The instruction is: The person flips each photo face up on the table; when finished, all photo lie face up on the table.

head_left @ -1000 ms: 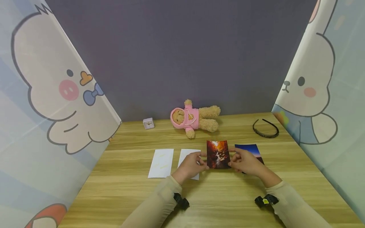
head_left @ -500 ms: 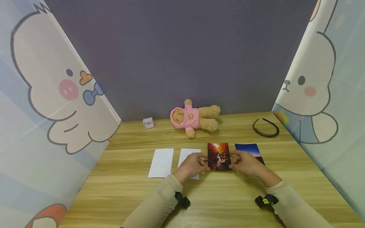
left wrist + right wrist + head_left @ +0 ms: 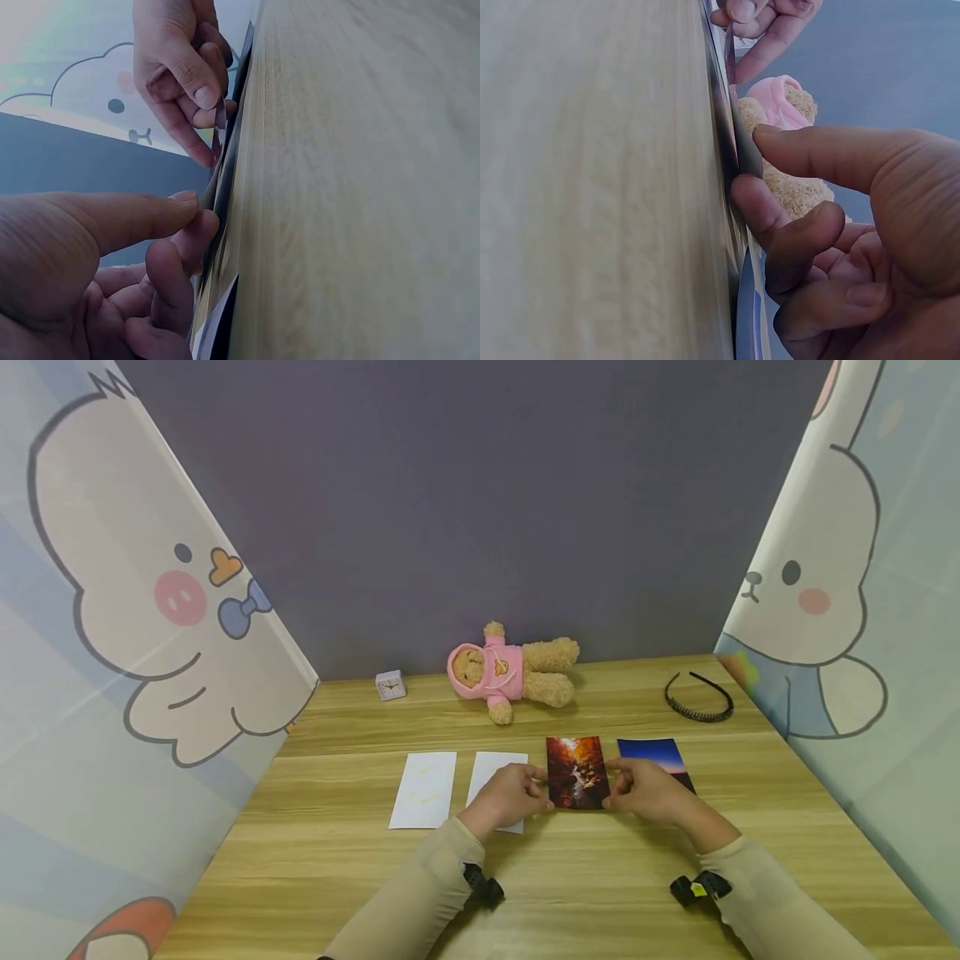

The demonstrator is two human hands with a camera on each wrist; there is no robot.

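Note:
A photo print [image 3: 577, 774] with an orange and dark red autumn scene sits between both hands, very low over the tabletop. My left hand [image 3: 510, 793] pinches its left edge between thumb and index finger. At the right edge my right hand [image 3: 647, 789] pinches it the same way. In the right wrist view the photo print [image 3: 748, 139] is seen edge-on at the thumb [image 3: 810, 154]. Under the right hand lies a second photo print [image 3: 660, 753] of a blue dusk sky, partly hidden. The left hand partly covers a white sheet [image 3: 498, 762].
Another white sheet [image 3: 423, 789] with faint yellow marks lies on the wooden table [image 3: 570, 893] at left. Along the back are a small clock [image 3: 391, 685], a teddy bear in a pink hoodie [image 3: 506, 670] and a black headband [image 3: 701, 716]. Printed cloth walls stand either side.
The autumn photo has come down and slightly toward me, with both hands keeping hold of its edges. It now looks flatter. The other things have stayed in place.

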